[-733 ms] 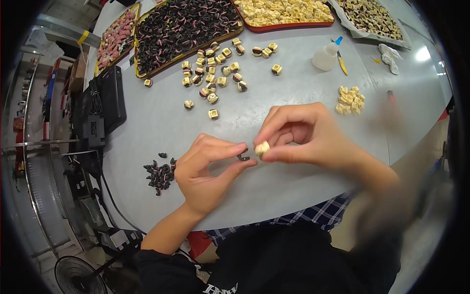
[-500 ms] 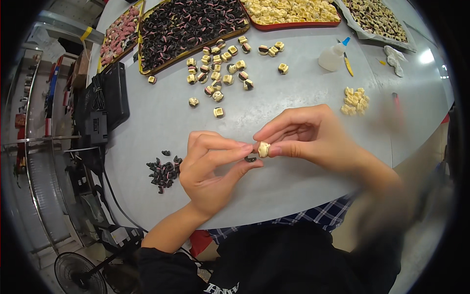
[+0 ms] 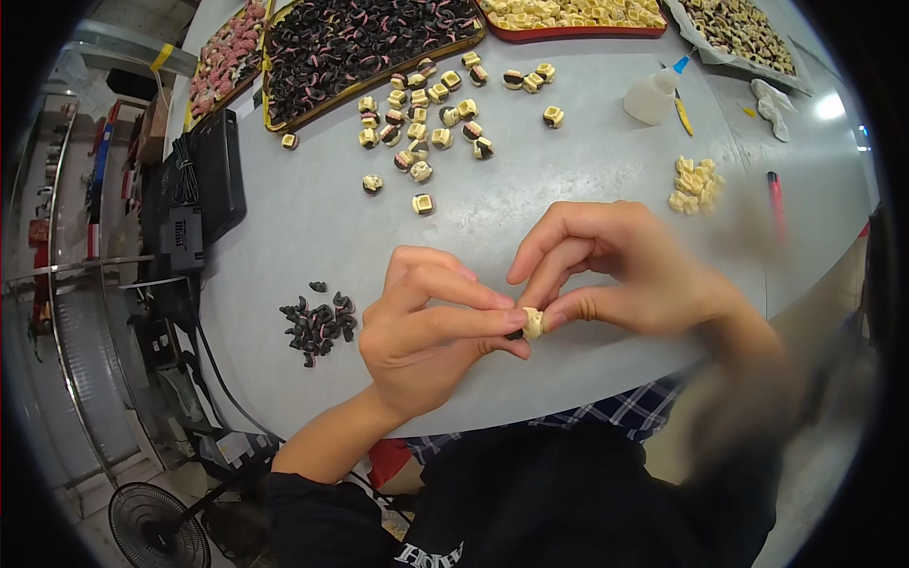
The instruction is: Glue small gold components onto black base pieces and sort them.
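Near the table's front edge, my left hand [image 3: 412, 331] pinches a small black curved piece [image 3: 514, 334], mostly covered by its fingertips. The piece touches a small rounded cream piece [image 3: 534, 323]. My right hand [image 3: 636, 270] is closed on that cream piece, thumb against its right side and index finger raised and curved above. Left of my left hand lies a loose pile of black curved pieces [image 3: 320, 328], some showing pink. Beyond my right hand is a small heap of pale yellow square pieces [image 3: 696, 185]. Several joined black-and-cream pieces [image 3: 422, 204] stand scattered ahead of my hands.
Along the far edge are trays of black pieces [image 3: 365, 43], yellow pieces [image 3: 578, 13], pink pieces [image 3: 227, 62] and mixed pieces [image 3: 739, 38]. A blue-tipped squeeze bottle [image 3: 650, 98], yellow knife [image 3: 683, 115], crumpled tissue [image 3: 772, 109] and red pen [image 3: 776, 204] lie right. A black device [image 3: 220, 180] sits left.
Both hands have shifted a little right and nearer to me. The black piece, earlier just below the cream one, is now up against its left side. My right index finger has lifted away.
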`<state>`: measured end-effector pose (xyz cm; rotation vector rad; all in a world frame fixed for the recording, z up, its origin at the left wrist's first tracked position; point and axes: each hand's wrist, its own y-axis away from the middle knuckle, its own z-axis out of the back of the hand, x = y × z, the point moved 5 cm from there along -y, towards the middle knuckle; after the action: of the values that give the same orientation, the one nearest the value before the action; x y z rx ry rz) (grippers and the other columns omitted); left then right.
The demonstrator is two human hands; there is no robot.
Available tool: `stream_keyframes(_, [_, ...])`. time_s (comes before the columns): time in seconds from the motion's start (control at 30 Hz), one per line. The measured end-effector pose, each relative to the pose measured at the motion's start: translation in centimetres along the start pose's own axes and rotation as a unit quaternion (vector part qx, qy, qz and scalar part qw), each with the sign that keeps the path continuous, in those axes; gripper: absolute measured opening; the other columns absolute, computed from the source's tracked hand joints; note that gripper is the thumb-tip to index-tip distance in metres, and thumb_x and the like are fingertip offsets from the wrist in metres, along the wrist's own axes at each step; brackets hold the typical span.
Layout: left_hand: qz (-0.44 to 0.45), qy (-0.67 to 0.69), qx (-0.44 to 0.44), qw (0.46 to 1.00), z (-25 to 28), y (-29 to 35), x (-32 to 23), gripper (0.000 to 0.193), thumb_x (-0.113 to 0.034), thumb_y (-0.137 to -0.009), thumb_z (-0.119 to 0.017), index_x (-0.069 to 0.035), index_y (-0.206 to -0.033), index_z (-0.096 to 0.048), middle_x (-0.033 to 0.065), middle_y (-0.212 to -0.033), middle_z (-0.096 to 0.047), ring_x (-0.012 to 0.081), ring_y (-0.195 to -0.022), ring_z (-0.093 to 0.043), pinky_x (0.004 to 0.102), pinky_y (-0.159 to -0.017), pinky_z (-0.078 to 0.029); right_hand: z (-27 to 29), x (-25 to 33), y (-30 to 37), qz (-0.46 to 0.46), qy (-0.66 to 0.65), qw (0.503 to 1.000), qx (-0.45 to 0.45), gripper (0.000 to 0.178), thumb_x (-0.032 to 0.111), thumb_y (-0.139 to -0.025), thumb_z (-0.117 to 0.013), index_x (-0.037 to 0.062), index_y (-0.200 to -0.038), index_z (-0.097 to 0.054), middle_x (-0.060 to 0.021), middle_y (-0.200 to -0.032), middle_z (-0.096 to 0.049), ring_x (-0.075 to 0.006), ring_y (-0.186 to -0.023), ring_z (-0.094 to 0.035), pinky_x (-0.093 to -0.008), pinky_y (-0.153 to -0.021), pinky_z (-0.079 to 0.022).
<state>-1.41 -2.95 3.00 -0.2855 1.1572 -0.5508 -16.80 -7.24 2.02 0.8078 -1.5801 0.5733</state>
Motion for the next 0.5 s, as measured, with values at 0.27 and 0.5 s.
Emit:
stream_keyframes(0.27, [-0.003,0.048,0.012,0.999,-0.1,-0.1,0.6,0.041,0.001,-0.047,-0.082,-0.011,-0.084,-0.071,-0.0027,-0.087,-0.061,0.0146,-0.081,-0.049,0.0234,-0.063,-0.044,-0.1,-0.3,-0.2,0.036,0.007,0.999,-0.016,0.033,-0.007,-0.074,-0.067,-0.0010,-0.100,-0.049,-0.0103,-0.088,-0.065,-0.0149,-0.089,-0.062,-0.0271,-0.080,-0.049])
stream_keyframes(0.5, [-0.051,-0.054,-0.029,0.997,0.6,-0.1,0.2,0.043,-0.006,-0.047,-0.083,-0.013,-0.088,-0.071,-0.0022,-0.091,-0.061,0.0163,-0.082,-0.049,0.0253,-0.066,-0.043,-1.2,-1.3,-0.3,-0.048,-0.214,0.975,-0.025,0.026,-0.006,-0.080,-0.061,-0.0010,-0.102,-0.049,-0.0142,-0.097,-0.063,-0.0168,-0.090,-0.061,-0.0286,-0.084,-0.048])
